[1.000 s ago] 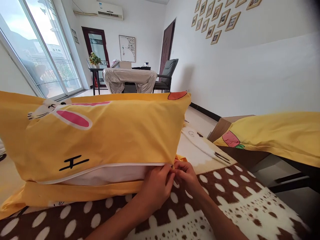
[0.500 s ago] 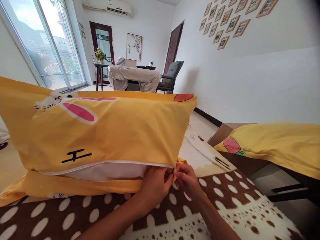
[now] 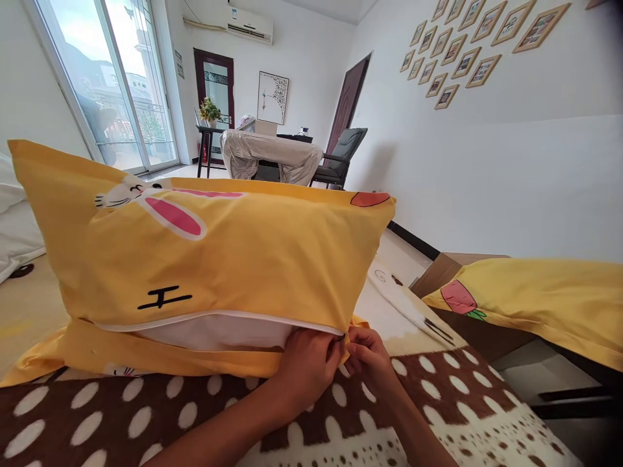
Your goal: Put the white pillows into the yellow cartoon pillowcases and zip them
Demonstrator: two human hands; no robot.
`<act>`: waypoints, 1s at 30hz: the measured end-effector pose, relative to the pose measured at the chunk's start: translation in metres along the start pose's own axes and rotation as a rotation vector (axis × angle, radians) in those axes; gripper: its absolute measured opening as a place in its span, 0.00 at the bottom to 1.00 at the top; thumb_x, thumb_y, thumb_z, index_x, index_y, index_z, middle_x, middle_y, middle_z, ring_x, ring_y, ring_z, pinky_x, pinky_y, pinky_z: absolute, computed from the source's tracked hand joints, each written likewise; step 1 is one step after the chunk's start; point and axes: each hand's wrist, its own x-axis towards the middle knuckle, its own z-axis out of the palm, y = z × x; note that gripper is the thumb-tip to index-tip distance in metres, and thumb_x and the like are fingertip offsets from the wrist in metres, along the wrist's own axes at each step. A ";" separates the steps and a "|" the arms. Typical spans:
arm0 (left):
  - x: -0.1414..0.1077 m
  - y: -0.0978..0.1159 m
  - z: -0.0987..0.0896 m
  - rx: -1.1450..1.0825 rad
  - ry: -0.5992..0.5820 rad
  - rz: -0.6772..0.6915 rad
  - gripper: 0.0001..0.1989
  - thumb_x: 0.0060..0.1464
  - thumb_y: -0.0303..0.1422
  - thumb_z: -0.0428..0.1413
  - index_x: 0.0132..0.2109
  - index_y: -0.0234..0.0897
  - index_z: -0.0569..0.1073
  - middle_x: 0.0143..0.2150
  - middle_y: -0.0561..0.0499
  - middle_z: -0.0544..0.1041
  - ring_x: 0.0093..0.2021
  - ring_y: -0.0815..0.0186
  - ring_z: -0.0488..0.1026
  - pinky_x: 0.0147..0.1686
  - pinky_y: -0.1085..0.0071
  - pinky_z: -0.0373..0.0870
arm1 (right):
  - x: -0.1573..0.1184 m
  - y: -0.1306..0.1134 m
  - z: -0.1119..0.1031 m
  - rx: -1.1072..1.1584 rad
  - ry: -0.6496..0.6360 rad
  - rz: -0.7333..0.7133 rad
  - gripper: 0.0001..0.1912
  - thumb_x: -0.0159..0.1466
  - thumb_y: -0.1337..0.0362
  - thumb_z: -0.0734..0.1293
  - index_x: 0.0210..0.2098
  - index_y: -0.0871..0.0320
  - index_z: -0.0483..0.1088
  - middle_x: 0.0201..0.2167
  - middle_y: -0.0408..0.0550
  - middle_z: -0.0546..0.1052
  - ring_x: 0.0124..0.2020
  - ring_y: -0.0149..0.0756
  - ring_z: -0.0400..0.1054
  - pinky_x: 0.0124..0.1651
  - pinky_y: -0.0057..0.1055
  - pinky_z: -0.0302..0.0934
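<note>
Fingers (image 3: 333, 355) drawn together, the left hand (image 3: 309, 366) and right hand (image 3: 372, 358) are pinching the near right corner of a yellow pillowcase (image 3: 272, 259). On the patterned blanket (image 3: 160, 395), it is holding a white pillow (image 3: 204, 332), visible through its opening; farther off, a flowerpot (image 3: 211, 124) is holding a plant (image 3: 209, 109).

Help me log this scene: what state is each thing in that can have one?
Yellow pillowcase: open along its lower front edge
White pillow: partly showing through the opening
Left hand: fingers pinching near the opening's right end
Right hand: fingers pinching the pillowcase corner
Patterned blanket: spread under the pillowcase
Table: draped with a cover
Air conditioner: on or off, cannot tell
</note>
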 end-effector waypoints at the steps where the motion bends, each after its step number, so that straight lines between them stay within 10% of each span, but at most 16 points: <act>1: 0.000 0.000 -0.001 -0.007 0.001 0.012 0.12 0.59 0.32 0.47 0.42 0.41 0.76 0.40 0.49 0.80 0.40 0.57 0.75 0.40 0.63 0.68 | 0.000 0.001 0.000 -0.006 0.001 -0.002 0.15 0.49 0.56 0.71 0.17 0.57 0.63 0.08 0.34 0.56 0.10 0.23 0.47 0.14 0.25 0.49; 16: -0.002 -0.003 -0.004 -0.071 0.078 0.109 0.12 0.60 0.29 0.46 0.32 0.39 0.73 0.35 0.51 0.78 0.35 0.65 0.73 0.37 0.70 0.64 | 0.000 0.002 0.008 -0.078 0.128 -0.089 0.19 0.56 0.52 0.69 0.19 0.58 0.64 0.09 0.36 0.58 0.12 0.24 0.50 0.17 0.25 0.46; 22: -0.002 -0.003 -0.005 -0.094 0.120 0.125 0.11 0.59 0.28 0.46 0.35 0.39 0.73 0.36 0.51 0.78 0.35 0.65 0.73 0.36 0.70 0.65 | -0.003 -0.006 0.002 -0.387 0.211 -0.233 0.15 0.58 0.57 0.69 0.42 0.57 0.70 0.18 0.38 0.68 0.18 0.27 0.59 0.21 0.25 0.55; 30: -0.005 -0.007 0.002 0.127 0.272 0.299 0.09 0.58 0.26 0.47 0.33 0.37 0.70 0.32 0.50 0.76 0.31 0.64 0.73 0.31 0.69 0.66 | -0.005 0.002 0.003 -1.000 0.224 -0.776 0.15 0.63 0.70 0.63 0.48 0.55 0.71 0.27 0.43 0.78 0.25 0.32 0.71 0.29 0.28 0.66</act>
